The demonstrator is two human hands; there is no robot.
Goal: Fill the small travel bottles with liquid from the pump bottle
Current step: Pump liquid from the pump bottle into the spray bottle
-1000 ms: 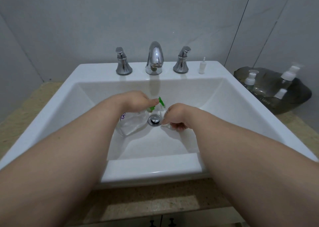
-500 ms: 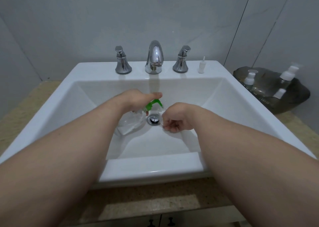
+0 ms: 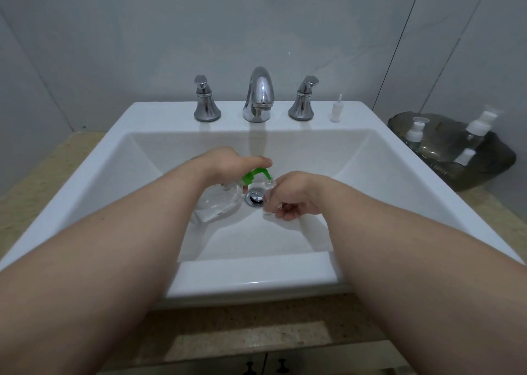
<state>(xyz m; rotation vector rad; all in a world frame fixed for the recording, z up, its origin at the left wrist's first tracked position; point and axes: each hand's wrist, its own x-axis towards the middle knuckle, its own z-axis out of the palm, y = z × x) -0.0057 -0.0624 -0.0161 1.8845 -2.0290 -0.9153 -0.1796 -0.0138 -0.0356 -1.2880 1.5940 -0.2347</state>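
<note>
A clear pump bottle (image 3: pixel 218 203) with a green pump head (image 3: pixel 254 175) stands in the white sink (image 3: pixel 256 272) basin, left of the drain (image 3: pixel 255 197). My left hand (image 3: pixel 228 162) lies on top of the green pump, fingers stretched over it. My right hand (image 3: pixel 292 193) grips a small clear travel bottle (image 3: pixel 269 196), its mouth right under the green spout. Most of the small bottle is hidden by my fingers.
A chrome faucet (image 3: pixel 259 95) with two handles stands at the sink's back. A small white pump insert (image 3: pixel 337 109) stands on the back ledge. To the right a dark stone tray (image 3: pixel 456 172) holds three small bottles with white caps.
My left hand and the green pump head have risen a little. My right hand has kept the small bottle under the spout.
</note>
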